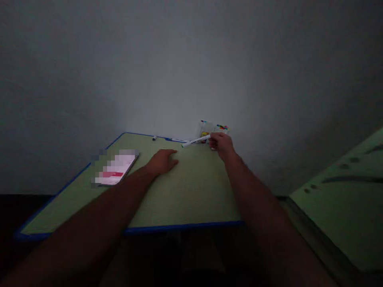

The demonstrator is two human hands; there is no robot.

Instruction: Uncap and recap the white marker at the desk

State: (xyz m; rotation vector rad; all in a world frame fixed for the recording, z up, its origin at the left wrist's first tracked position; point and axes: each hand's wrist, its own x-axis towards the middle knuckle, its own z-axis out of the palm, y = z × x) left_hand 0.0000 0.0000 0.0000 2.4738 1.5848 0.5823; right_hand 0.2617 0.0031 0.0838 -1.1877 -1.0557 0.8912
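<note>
My right hand (222, 144) is closed around a white marker pen (195, 141) at the far edge of a green desk (185, 195); the pen points left over the desktop. Just behind that hand stands a clear pack of coloured markers (209, 127) against the wall. My left hand (163, 161) rests palm down on the middle of the desk, fingers together and flat, holding nothing. A white booklet or pad (115, 169) with a red patch lies to the left of it.
The desk has a blue rim (179, 228) and stands against a pale wall. A small dark cap (154, 138) and a blue-ended pen (175, 140) lie along the far edge. A second green desk (344, 191) stands to the right across a narrow gap. The light is dim.
</note>
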